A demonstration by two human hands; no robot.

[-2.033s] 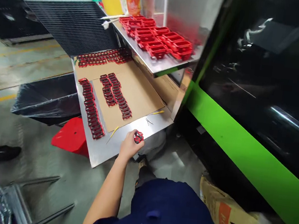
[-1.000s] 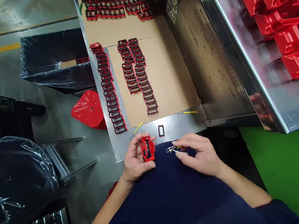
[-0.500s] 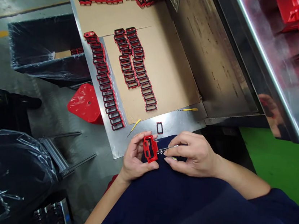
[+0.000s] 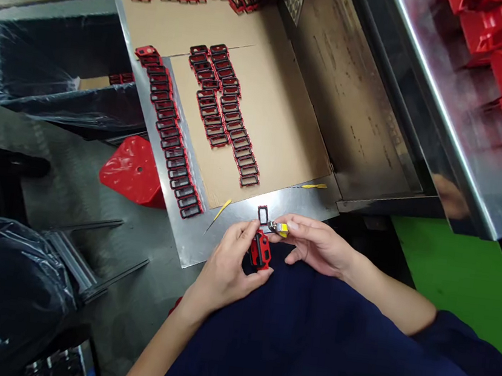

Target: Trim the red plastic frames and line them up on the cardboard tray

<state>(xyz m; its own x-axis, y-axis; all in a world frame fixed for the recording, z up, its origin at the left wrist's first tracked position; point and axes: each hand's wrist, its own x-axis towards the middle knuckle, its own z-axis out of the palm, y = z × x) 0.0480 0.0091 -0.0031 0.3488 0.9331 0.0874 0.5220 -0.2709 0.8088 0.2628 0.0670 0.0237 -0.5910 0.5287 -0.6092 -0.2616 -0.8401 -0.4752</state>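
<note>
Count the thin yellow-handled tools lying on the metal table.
2: one yellow-handled tool just beyond the left hand, another yellow-handled tool by the near right corner of the cardboard. Others may be hidden.

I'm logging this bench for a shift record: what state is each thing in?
Left hand: closed around the red part
Right hand: pinching the yellow-ended tool; tool open or shut, unclear
Small frame: lying loose on the metal tabletop
Two yellow picks: lying untouched
Middle frames: lined up on cardboard
Bin: open, plastic-lined, items inside
</note>
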